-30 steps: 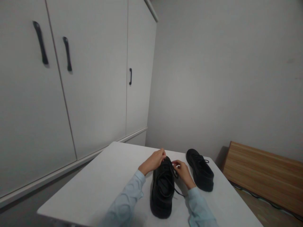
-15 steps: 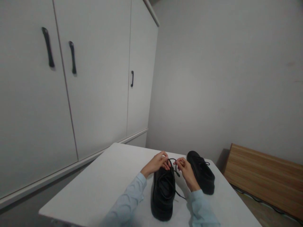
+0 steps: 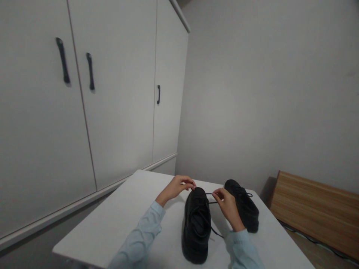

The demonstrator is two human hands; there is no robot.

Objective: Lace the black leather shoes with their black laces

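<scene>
A black lace-up shoe (image 3: 196,231) stands on the white table (image 3: 112,220), its toe pointing away from me. My left hand (image 3: 179,186) is at the left of its toe, thumb and forefinger pinched together; what they hold, if anything, is too small to make out. To the right of the toe, my right hand (image 3: 226,203) pinches a black shoelace (image 3: 209,193) that stretches from the shoe. Another lace end hangs from the shoe's right side onto the table. The second black shoe (image 3: 243,205), its lace tied in a loop, stands just beyond my right hand.
A white cabinet (image 3: 120,93) with dark handles runs along the left behind the table. A grey wall (image 3: 252,93) rises at the back. At the right, beyond the table edge, leans a wood-grain board (image 3: 316,213).
My hands have moved apart, the left one leftward off the laces above the shoe. The loop between them is gone, and the lace at my right hand now runs straight from the shoe.
</scene>
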